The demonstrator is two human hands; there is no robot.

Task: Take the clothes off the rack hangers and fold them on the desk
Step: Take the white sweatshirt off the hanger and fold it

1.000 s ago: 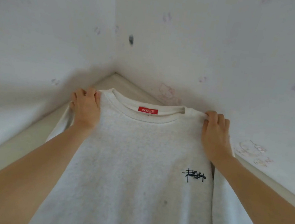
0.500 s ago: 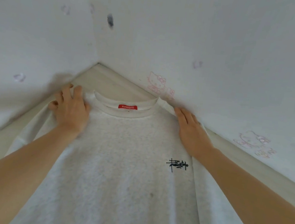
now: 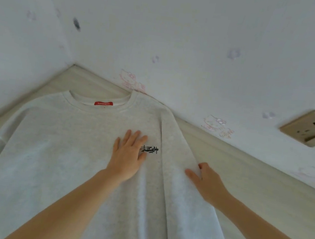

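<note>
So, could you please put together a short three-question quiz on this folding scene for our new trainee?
1. True or false: the left hand lies flat on the sweatshirt.
2. What does the right hand grip? A) the collar B) the sweatshirt's sleeve side C) the wall socket
3. What colour is the neck label?

Key: 1 true. 2 B; its fingers tuck under the fabric near the desk. 3 red.

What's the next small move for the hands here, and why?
Probably fold the sleeve inward: the right hand grips the sweatshirt's right sleeve edge, while the left hand lies flat on the chest, seemingly anchoring the fold line.
</note>
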